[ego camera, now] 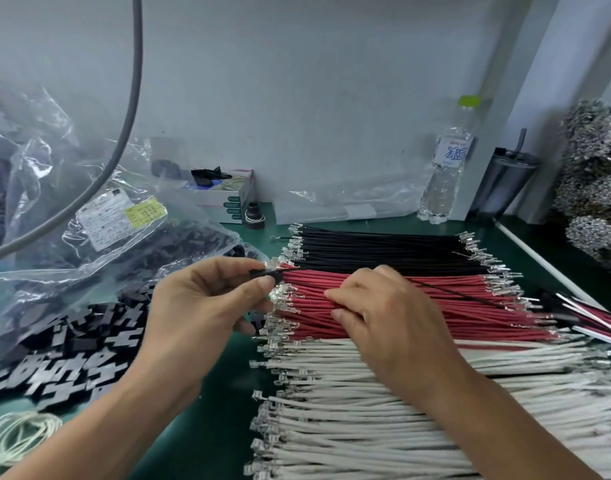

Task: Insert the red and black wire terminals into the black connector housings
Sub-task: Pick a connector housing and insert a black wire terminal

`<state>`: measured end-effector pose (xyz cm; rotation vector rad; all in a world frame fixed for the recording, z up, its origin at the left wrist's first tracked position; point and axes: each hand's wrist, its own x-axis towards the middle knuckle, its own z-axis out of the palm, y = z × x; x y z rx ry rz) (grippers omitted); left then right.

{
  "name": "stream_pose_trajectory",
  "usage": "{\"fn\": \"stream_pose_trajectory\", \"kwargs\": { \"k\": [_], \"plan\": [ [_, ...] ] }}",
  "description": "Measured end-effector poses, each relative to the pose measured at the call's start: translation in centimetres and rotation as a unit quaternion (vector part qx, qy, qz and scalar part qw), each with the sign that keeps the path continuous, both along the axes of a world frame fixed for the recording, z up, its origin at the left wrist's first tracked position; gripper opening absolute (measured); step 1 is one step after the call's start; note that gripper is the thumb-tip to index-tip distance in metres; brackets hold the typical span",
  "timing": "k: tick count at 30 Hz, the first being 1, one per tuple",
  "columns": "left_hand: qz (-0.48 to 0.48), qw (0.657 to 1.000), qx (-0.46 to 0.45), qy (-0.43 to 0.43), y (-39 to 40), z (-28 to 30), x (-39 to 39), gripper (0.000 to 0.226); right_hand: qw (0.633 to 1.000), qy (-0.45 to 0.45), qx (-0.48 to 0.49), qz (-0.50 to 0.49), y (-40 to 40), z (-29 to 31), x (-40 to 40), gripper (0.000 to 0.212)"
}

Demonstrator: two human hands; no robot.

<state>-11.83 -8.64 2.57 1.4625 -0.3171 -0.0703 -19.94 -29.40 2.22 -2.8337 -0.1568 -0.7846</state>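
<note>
Plastic bags (72, 209): at my far left I see clear bags of dark parts heaped on the green tabletop (224, 393); one carries a white and yellow label; a grey cable (129, 109) curves down in front of them
Loose housings (72, 344): black connector housings lie scattered on the tabletop below the bags, left of my forearm
Left hand (207, 306): raised over the left ends of the wires; thumb and fingers (262, 282) clamped on a small black connector housing (262, 273); a black wire (418, 286) runs out of it to the right, slanting across the red bundle
Small box (227, 195): white, at the back wall, with dark bits on top; a short black cylinder stands just beside it
Black wires (383, 247): a flat row at the back of the tabletop, metal terminals at both ends
Red wires (314, 306): the row just in front of the black ones, touching them; terminals bunch near my left fingertips
Right hand (376, 317): resting on the red wires, fingers curled down into the bundle; I cannot tell whether they pinch one
White wires (366, 410): the nearest and widest row, beneath my right forearm
Water bottle (446, 161): upright at the back right, green cap; a dark tumbler (504, 181) stands just beside it
Terminal bundles (595, 188): silvery clumps stacked at the far right edge
</note>
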Motion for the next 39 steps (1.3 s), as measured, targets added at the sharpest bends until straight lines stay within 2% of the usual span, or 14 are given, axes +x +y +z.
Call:
{"fn": "stream_pose_trajectory", "kwargs": {
  "k": [5,10,14,17,20,24,28,31,35,39],
  "plan": [
    [-0.01,1.0,-0.014,0.017,-0.1,-0.3,0.1,0.03,0.999,0.004,0.046,-0.015,-0.3,0.4,0.3,0.003],
    [-0.002,0.999,-0.038,0.016,-0.3,-0.2,0.2,0.03,0.997,0.033,0.065,-0.017,-0.4,0.4,0.5,0.007],
    [-0.008,0.999,-0.046,0.023,-0.3,-0.2,0.1,0.021,0.997,0.027,0.068,-0.006,-0.4,0.7,0.2,0.008],
    [-0.016,0.998,-0.053,0.034,-0.3,0.0,0.2,0.018,0.996,-0.017,0.091,0.008,-0.5,0.9,-0.3,0.009],
    [-0.023,0.996,-0.069,0.054,-0.2,0.2,0.0,0.025,0.987,-0.056,0.146,0.032,-0.9,0.9,-0.5,0.013],
    [-0.075,0.988,-0.1,0.087,-0.2,0.5,-0.3,0.037,0.972,-0.064,0.215,0.075,-1.0,0.9,-0.6,0.02],
    [-0.11,0.982,-0.111,0.105,-0.2,0.6,-0.4,0.035,0.947,-0.095,0.292,0.098,-1.5,1.8,-0.7,0.017],
    [-0.115,0.98,-0.112,0.114,-0.3,0.5,-0.4,0.033,0.94,-0.189,0.272,0.087,-1.5,3.3,-1.2,0.011],
    [-0.114,0.981,-0.108,0.117,-0.4,0.6,-0.3,0.034,0.92,-0.317,0.218,0.074,-1.1,5.0,-1.6,0.013],
    [-0.111,0.982,-0.096,0.12,-0.6,0.4,-0.5,0.035,0.898,-0.305,0.309,0.061,-1.9,6.4,-1.3,0.014]
  ]
}}
